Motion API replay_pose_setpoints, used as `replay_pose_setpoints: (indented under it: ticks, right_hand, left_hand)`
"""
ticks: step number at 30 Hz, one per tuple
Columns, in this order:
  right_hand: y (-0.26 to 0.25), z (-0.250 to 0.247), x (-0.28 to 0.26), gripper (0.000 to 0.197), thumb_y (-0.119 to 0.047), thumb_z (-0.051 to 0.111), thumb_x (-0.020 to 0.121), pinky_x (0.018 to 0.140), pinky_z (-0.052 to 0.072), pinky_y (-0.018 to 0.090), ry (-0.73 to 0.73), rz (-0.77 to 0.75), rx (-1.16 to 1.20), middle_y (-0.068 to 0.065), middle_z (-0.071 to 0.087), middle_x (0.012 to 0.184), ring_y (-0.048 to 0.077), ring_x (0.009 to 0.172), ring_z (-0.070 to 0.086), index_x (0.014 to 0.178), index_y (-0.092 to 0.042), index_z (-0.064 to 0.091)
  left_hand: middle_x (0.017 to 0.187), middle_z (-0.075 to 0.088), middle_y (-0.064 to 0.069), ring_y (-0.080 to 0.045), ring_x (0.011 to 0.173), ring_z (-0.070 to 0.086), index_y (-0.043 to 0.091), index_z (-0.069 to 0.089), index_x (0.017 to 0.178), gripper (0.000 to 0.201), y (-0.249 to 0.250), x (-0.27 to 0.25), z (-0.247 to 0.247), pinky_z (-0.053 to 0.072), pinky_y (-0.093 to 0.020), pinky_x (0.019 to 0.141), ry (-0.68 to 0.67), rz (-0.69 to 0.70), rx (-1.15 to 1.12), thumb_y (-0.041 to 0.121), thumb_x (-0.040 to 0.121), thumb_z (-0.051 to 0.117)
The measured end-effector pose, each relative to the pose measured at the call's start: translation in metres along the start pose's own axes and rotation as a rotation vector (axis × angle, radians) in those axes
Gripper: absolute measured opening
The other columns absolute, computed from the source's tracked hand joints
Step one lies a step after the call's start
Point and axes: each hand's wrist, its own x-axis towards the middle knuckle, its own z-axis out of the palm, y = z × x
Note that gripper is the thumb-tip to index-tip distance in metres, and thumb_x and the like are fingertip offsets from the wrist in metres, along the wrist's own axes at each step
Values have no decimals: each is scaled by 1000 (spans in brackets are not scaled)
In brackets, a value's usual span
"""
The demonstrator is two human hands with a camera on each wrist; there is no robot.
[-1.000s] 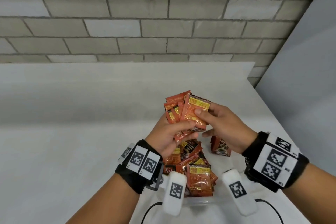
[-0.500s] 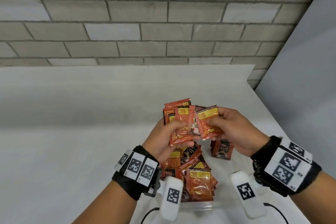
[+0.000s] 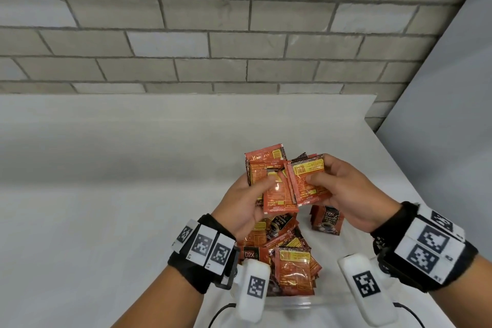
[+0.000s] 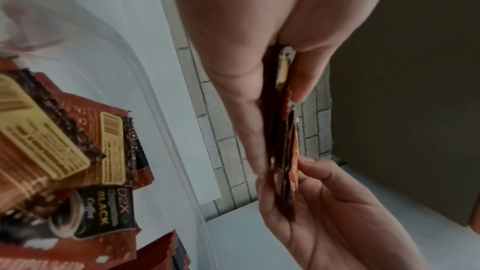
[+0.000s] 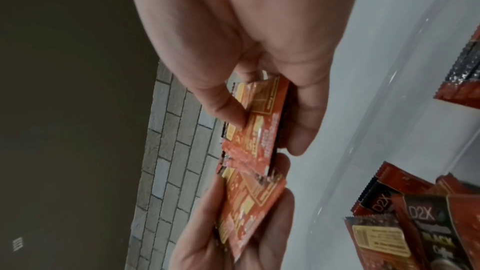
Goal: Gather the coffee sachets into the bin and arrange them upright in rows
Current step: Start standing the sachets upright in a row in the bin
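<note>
Sachets gathered, rows barely begun. Left hand [image 3: 246,206] grips a fanned stack of sachets [image 3: 266,184] above the clear bin [image 3: 300,302]; right hand [image 3: 346,194] pinches a sachet [image 3: 310,181] against it. Loose pile [image 3: 287,255] in the bin lies flat; a small upright group [image 3: 326,221] stands beside it.

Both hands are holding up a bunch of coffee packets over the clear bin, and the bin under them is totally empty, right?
Not quite. Both the left hand and right hand do hold packets above the clear bin, but the bin isn't empty: the head view shows a loose pile of packets lying in it.
</note>
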Motion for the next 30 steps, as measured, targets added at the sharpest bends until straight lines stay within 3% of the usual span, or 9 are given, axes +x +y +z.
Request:
replay_pose_setpoints:
  ticks: [5,10,14,20,24,28,30]
  right_hand:
    - [3,3,-3,17,-5,54,93,76,59,41,-35,75,-33,12,71,102,26,93,70,109,-12,56]
    - [3,-2,0,22,-3,50,94,75,58,39,42,39,35,13,70,104,25,90,68,115,-9,55]
    - [5,-5,0,24,-2,49,94,78,56,34,25,39,102,9,72,101,20,87,69,115,-8,60]
    - [11,-4,-4,27,-4,52,93,92,52,47,-35,71,95,12,70,108,31,102,66,118,-11,58]
    - [9,-15,-5,28,0,50,92,74,57,33,12,44,105,12,71,106,23,90,68,118,-8,57]
    - [7,-23,-7,29,2,47,93,76,54,31,28,19,143,12,70,103,21,87,66,119,-8,55]
    - [7,-24,-9,28,3,47,93,76,55,29,15,18,134,11,70,101,19,84,67,117,-9,56]
  left_hand:
    - [103,73,-4,-21,96,69,19,63,107,22,-6,3,2,57,-40,80,42,95,237,25,86,59]
    - [108,68,-11,-25,95,65,12,60,108,21,-2,5,3,58,-35,67,62,-30,47,22,98,45]
    - [110,68,-11,-22,91,68,12,57,112,20,-5,6,5,58,-29,69,71,-7,105,19,94,52]
    - [105,72,-5,-21,95,70,14,59,114,29,-10,3,13,58,-29,71,75,57,144,22,86,60]
    - [104,70,-10,-26,92,69,9,56,115,24,-5,3,14,59,-34,71,115,-24,-1,22,99,45]
    - [67,71,12,-27,86,67,16,54,97,12,-1,3,13,59,-28,66,112,1,30,17,100,42]
    - [79,74,5,-25,83,68,16,59,100,11,-2,5,13,59,-28,63,107,16,115,20,97,50]
